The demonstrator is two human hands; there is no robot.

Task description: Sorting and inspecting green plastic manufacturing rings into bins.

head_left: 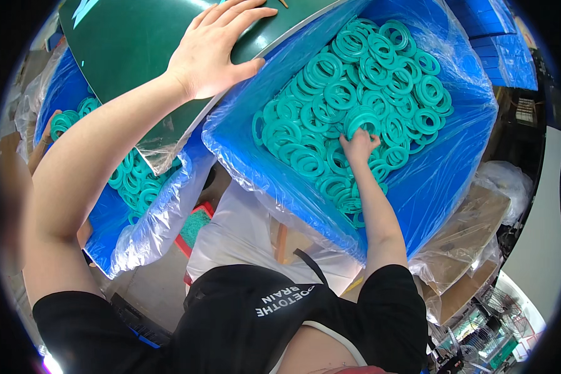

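Observation:
My left hand (213, 48) lies on the dark green tabletop (140, 47) with its fingers spread and its thumb by the table's edge. It holds nothing. Down in the large blue bin (439, 184), my right hand (359, 148) has its fingers closed around a small stack of teal rings (360, 116). Below and around this hand is a deep heap of the same flat rings (340, 95). Clear plastic film lines the bin's walls and hangs over its rim.
A second film-lined blue bin (103, 240) with teal rings (137, 187) stands at the left, where another person's hand (51, 124) reaches in. A red crate (196, 224) sits between the bins. Cardboard and plastic wrap (464, 234) lie at the right.

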